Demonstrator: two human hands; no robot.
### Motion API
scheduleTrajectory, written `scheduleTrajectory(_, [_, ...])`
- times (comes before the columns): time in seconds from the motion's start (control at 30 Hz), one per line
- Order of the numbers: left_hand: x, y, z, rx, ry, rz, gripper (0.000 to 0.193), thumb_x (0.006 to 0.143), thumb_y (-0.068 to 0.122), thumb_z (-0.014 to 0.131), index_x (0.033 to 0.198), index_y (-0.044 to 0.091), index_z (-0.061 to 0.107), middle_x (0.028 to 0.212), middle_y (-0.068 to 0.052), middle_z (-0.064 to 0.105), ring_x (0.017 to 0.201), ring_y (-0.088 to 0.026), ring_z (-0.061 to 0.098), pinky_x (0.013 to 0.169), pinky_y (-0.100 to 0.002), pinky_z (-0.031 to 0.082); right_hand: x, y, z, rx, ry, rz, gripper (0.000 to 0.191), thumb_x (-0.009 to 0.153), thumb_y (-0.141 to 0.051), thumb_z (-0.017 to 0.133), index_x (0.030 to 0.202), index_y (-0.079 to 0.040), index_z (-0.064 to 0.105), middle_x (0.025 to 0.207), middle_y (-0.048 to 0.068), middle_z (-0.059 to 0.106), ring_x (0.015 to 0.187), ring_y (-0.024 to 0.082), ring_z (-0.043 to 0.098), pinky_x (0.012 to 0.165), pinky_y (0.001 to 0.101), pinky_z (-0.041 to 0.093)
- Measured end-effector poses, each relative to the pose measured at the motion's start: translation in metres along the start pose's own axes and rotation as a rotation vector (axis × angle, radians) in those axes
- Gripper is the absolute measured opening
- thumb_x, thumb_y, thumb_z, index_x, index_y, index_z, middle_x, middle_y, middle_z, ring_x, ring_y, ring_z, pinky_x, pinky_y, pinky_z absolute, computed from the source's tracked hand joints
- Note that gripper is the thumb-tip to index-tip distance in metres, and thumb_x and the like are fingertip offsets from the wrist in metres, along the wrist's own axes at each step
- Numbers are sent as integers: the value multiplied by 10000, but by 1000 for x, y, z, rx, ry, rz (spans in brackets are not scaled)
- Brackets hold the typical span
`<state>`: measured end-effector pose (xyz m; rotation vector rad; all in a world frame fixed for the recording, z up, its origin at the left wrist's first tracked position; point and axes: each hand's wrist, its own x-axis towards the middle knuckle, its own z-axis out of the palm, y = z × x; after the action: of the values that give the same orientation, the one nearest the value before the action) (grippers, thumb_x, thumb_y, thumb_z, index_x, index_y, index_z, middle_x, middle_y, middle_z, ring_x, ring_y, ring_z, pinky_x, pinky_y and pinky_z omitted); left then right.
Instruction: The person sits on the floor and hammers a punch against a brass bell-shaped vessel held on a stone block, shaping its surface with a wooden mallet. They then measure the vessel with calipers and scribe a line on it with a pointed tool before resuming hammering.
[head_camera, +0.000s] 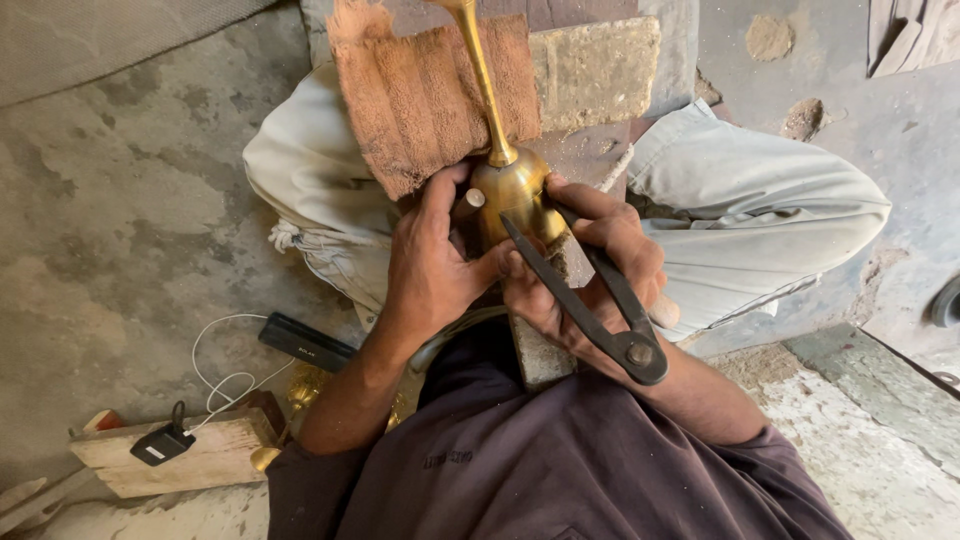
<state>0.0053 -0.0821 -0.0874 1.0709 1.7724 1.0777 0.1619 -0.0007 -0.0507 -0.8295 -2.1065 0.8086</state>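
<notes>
A brass vessel (512, 190) with a long thin neck rests on a stone block (540, 350) between my knees. My left hand (432, 265) grips the vessel's round body from the left, with a short wooden peg (468, 203) beside the thumb. My right hand (590, 275) holds black iron calipers (590, 310), one pointed leg lying against the brass body. A brown ribbed cloth (420, 95) lies under the neck, over my left knee.
I sit cross-legged on a rough concrete floor (120, 220). At lower left lie a wooden block (200, 455), a black charger with a white cable (165, 442), a dark flat bar (305, 342) and small brass parts (305, 385). A stone slab (595, 70) lies ahead.
</notes>
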Motion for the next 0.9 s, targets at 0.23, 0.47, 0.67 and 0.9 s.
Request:
scheduleTrajectory(0.23, [2,-1,0,46,-15,11,816,848,367,912,1437,6,477,1277,-207,699,1216,-346,691,985,-413,561,-2,3,-5,26,-26,-13,602,918,-164,842,1209,17,347,1203,312,623,1154,376,709,885,384,617])
scheduleTrajectory(0.47, [7,-9,-13,-655,-253,-193,919,859,383,869,1514,-21,366,1357,-80,575,1197,-147,548,1013,-304,471,-18,22,-8,684,103,249,500,1052,-162,725,1328,-59,321,1323,283,600,1242,337,653,1106,447,612])
scheduleTrajectory(0.67, [-14,8,13,-263,33,-126,861,833,293,932,1426,-45,406,1328,-157,516,1216,-204,533,996,-304,534,-38,19,-13,963,171,381,485,1057,-135,697,1367,-67,329,1319,288,578,1292,382,648,1121,492,584])
scheduleTrajectory(0.9, [-6,16,17,-241,67,-17,881,834,344,930,1445,-50,432,1385,-182,526,1280,-258,599,1043,-381,572,-42,27,-8,874,93,235,490,1049,-106,687,1351,-85,301,1366,294,547,1345,358,601,1155,483,554])
